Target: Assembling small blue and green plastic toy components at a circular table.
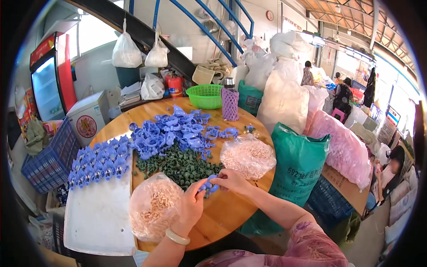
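two hands meet over one small blue piece [209,187], and the fingers of both are closed on it. the left hand [192,207] comes in from 7 o'clock and the right hand [233,181] from 3 o'clock. both touch the piece, so neither one is nearer. the right fingers make a tight pinch at its 1 o'clock end, and the left fingers hug its left side. its long way seems to lean from 1 o'clock down to 7 o'clock, but the fingers hide some of it, so i cannot tell for sure. i also cannot tell if some tiny bit is tucked in the pinch.

just past the left fingertips, at 10 o'clock, is a heap of dark green bits [178,165] on the round wooden counter [218,218]. a big blue heap [171,133] sits behind it at 11 o'clock. one clear bag of pale bits [155,204] is at 8 o'clock, close to the left hand. another bag [249,156] is at 2 o'clock, just past the right hand.

farther off, between 9 and 10 o'clock, rows of blue pieces [108,169] stand on a white board [100,209]. a green basket [202,100] is at 12 o'clock.
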### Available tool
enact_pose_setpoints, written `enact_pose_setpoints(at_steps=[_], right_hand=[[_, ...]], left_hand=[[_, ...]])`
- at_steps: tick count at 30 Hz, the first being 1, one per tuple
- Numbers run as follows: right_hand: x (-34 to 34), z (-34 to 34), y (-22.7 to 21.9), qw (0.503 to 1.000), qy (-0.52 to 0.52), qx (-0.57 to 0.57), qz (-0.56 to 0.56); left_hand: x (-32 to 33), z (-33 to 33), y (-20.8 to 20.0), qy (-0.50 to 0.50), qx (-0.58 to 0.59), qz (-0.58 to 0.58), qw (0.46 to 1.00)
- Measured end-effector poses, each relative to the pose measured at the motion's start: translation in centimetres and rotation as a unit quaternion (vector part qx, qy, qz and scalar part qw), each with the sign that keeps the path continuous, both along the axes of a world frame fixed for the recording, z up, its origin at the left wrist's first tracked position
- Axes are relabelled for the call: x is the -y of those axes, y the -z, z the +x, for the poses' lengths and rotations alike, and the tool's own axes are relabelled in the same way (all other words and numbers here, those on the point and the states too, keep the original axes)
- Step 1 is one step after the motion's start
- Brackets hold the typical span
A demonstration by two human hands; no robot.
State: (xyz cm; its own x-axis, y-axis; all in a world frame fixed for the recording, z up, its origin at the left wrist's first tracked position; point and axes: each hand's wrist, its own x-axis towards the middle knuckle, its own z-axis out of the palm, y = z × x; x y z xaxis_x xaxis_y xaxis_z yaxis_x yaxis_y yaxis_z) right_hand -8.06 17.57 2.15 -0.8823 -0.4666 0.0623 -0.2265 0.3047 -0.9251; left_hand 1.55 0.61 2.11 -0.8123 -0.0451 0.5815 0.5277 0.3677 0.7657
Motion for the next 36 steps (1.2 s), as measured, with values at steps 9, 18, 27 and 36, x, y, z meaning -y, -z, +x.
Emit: enact_pose_setpoints(at_steps=[9,18,27,36], right_hand=[[-0.9,-2.6,-0.2,0.999,0.006,0.043,0.012],[2.0,-2.5,2.5,0.901,-0.015,-0.336,0.275],[1.6,-0.7,3.1,0.917,-0.066,-0.349,0.182],[0.8,-4.0,3.4,0.968,-0.045,-0.248,0.001]], left_hand=[[2.4,-3.4,3.2,-0.017,0.063,0.149,0.987],[3.4,-3.6,2.7,-0.026,0.091,0.337,0.937],[3.1,-1.4,1.3,-0.033,0.111,0.370,0.922],[3.1,-3.0,0.2,-0.017,0.123,0.370,0.920]])
